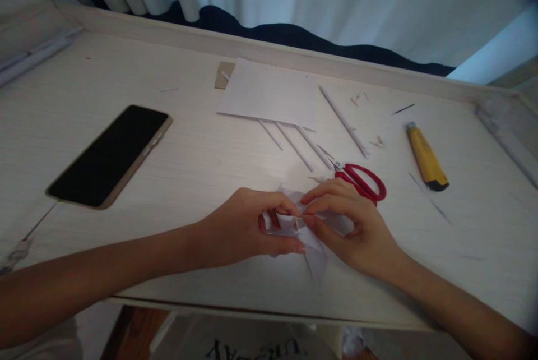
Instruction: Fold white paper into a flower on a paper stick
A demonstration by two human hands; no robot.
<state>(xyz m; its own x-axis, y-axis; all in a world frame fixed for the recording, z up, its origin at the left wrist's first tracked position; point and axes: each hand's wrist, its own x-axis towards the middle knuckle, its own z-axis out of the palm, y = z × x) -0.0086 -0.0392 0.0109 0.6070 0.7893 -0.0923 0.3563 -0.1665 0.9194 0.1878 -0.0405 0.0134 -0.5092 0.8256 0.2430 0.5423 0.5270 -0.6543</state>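
Note:
My left hand (pixel 247 228) and my right hand (pixel 348 225) meet near the front edge of a pale wooden desk (pixel 202 164). Both pinch a small folded piece of white paper (pixel 290 225) between thumbs and fingertips. The paper rests on the desk, and a thin point of it sticks out below my hands. Red-handled scissors (pixel 361 179) lie just behind my right hand, partly hidden by its fingers.
A dark phone (pixel 110 155) lies face up at the left. A white sheet (pixel 269 93) lies at the back centre, with several thin rolled paper sticks (pixel 344 122) beside it. A yellow utility knife (pixel 425 157) lies at the right. White curtains hang behind the desk.

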